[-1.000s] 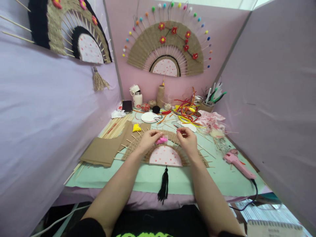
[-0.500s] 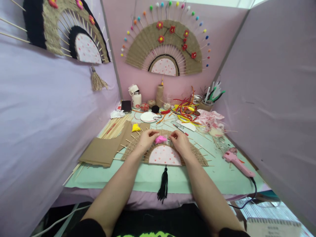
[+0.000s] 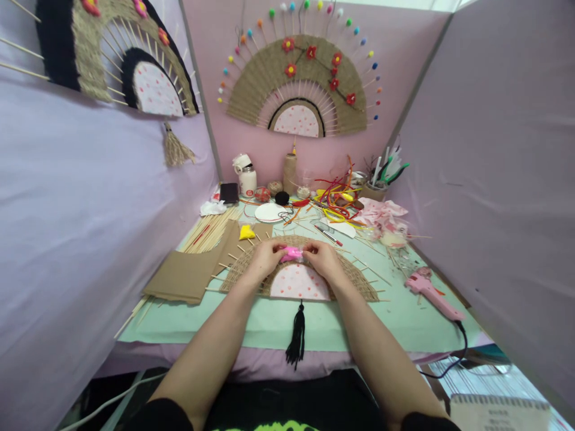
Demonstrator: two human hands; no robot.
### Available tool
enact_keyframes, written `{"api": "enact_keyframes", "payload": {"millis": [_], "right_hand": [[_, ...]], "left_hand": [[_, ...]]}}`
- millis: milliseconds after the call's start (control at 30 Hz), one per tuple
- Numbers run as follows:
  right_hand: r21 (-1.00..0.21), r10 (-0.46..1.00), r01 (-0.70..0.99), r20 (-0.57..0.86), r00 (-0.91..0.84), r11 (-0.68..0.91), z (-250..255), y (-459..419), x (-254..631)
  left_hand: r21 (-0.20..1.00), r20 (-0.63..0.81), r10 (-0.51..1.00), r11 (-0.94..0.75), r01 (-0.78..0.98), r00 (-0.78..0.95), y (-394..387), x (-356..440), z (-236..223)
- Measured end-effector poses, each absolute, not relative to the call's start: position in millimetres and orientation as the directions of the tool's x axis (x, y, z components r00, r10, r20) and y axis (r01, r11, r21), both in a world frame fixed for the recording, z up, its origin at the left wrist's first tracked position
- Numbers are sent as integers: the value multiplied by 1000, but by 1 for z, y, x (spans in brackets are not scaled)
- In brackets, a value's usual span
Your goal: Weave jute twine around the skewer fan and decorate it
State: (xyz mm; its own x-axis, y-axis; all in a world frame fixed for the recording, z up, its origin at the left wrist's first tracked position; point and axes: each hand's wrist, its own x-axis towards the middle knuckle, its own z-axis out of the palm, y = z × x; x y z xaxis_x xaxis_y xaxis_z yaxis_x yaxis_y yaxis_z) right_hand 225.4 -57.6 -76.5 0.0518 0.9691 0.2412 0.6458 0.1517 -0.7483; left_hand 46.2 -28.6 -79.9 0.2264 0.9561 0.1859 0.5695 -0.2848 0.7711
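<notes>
A woven jute fan (image 3: 359, 286) with a pink dotted half-circle centre (image 3: 300, 284) and a black tassel (image 3: 297, 334) lies on the green mat. Over its middle, my left hand (image 3: 265, 258) and my right hand (image 3: 321, 258) meet, both with fingers pinched on a small pink piece (image 3: 291, 253). The fingertips touch the piece from either side, just above the fan's inner arc. What the pink piece is made of is too small to tell.
Bamboo skewers (image 3: 211, 230) and brown card (image 3: 186, 274) lie to the left, with a yellow piece (image 3: 247, 231). A pink glue gun (image 3: 432, 292) with its cord rests at the right. Coloured wires (image 3: 336, 203), a tool cup (image 3: 375, 190) and jars crowd the back. Finished fans hang on the walls.
My right hand has come left and down from above the fan to meet the left hand at the pink piece. The left hand has barely shifted.
</notes>
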Motion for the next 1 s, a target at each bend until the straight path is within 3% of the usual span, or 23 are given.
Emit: {"api": "enact_keyframes", "payload": {"millis": [200,333,400,500,600,700,833,1000], "right_hand": [[-722,959,639,269,-93,264,-77,-60,227],[-723,943,633,331,-35,277,-79,-61,231],[-736,946,621,323,-31,271,-79,-63,231],[-743,961,619,269,-69,252,-78,-65,228],[-736,964,640,262,-32,221,-78,-65,226],[-739,962,640,273,0,210,-78,-66,227],[-731,952,640,307,-2,237,-79,-66,229],[-718,928,643,371,29,267,-77,-68,227]], "left_hand": [[770,182,959,-277,575,218,-30,46,-78],[834,173,975,-220,506,138,-32,49,-73],[931,116,989,-140,337,89,-34,51,-68],[994,-40,994,50,-98,104,-36,53,-61],[880,-177,969,235,-413,174,-36,51,-57],[733,-279,928,372,-569,247,-33,48,-55],[563,-318,865,501,-657,387,-31,45,-55],[460,-248,835,548,-699,492,-34,45,-53]]}}
